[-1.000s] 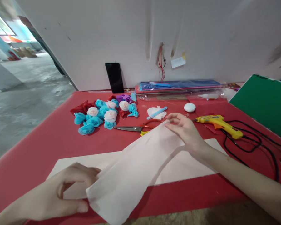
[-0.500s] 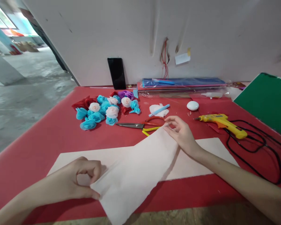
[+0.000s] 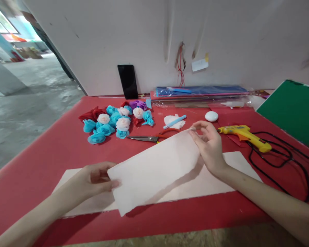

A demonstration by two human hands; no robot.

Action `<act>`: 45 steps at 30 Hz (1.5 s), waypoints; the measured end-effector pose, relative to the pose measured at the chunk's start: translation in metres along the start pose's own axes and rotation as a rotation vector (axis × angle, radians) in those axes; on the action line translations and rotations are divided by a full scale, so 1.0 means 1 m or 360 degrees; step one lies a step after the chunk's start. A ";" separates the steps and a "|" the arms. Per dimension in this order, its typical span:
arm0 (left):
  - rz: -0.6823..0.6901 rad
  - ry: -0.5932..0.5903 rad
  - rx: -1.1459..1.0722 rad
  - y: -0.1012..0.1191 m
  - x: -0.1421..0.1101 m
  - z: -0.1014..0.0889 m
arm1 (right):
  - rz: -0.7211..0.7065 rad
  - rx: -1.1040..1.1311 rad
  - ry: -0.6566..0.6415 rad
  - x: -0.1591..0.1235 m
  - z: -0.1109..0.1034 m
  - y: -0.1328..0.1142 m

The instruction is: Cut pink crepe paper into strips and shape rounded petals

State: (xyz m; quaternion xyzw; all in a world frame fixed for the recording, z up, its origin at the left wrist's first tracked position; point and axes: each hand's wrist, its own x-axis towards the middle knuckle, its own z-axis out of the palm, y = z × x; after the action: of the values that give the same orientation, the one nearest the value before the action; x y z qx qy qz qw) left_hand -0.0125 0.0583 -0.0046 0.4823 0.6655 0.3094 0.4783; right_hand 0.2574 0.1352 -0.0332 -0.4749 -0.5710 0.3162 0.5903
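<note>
A short white sheet of paper [image 3: 154, 168] is held up at a slant between my two hands, its lower edge uneven. My left hand [image 3: 100, 178] pinches its left end, thumb in front and fingers behind. At the upper right corner, the fingers of my right hand [image 3: 207, 145] are closed on the same sheet. Beneath it a longer white strip of paper [image 3: 229, 175] lies flat across the red table [image 3: 41, 154]. Just beyond the held sheet are scissors [image 3: 144, 138], their handles partly covered by it.
Blue, white, red and purple paper flowers [image 3: 105, 128] are bunched at the back left. A black phone [image 3: 128, 81] leans on the wall. A yellow glue gun [image 3: 244, 135] with a black cord lies right, near a white egg-shaped object [image 3: 211, 116] and a green board [image 3: 293, 109].
The sheet has been raised at its left end and pulled straighter. My left hand has moved up and closed on its edge; my right hand has shifted slightly right and up.
</note>
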 end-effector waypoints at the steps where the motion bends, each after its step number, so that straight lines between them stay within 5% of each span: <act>1: -0.0047 0.0072 -0.0024 0.002 0.000 0.000 | 0.0006 -0.0001 0.0005 0.000 0.000 -0.001; 5: -0.0166 0.0283 -0.0395 0.005 0.005 -0.005 | 0.0036 -0.0015 -0.0093 -0.002 0.002 0.001; 9: 0.0011 0.0448 -0.0755 0.007 0.014 -0.014 | -0.0029 -0.0064 -0.0247 0.000 0.002 -0.001; 13: 0.0357 0.0674 -0.0354 0.025 0.010 -0.010 | -0.0306 -0.0180 -0.0259 0.006 -0.001 -0.028; 18: 0.1088 0.0516 0.0177 0.068 -0.011 0.012 | -0.0871 -0.0284 -0.0519 -0.001 0.002 -0.092; 23: 0.1679 0.0747 0.0655 0.096 -0.022 0.030 | -0.1055 -0.0442 -0.0474 -0.013 0.011 -0.126; 28: 0.2009 0.1069 0.1128 0.101 -0.027 0.038 | -0.0955 -0.0407 -0.0325 -0.013 0.011 -0.124; 33: 0.2075 0.0992 0.1439 0.096 -0.033 0.038 | -0.0731 -0.0223 -0.0315 -0.012 0.009 -0.125; 42: 0.2109 0.0895 0.1384 0.089 -0.029 0.032 | -0.0305 0.0079 -0.0311 -0.008 0.006 -0.115; 45: 0.2060 0.0981 0.1402 0.091 -0.026 0.031 | -0.0422 0.0098 -0.0219 0.002 0.003 -0.111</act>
State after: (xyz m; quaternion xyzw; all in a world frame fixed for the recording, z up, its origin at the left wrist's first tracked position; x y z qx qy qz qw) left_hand 0.0501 0.0635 0.0731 0.8052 0.4184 0.3526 -0.2285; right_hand 0.2362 0.0984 0.0696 -0.3543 -0.6578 0.2847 0.6006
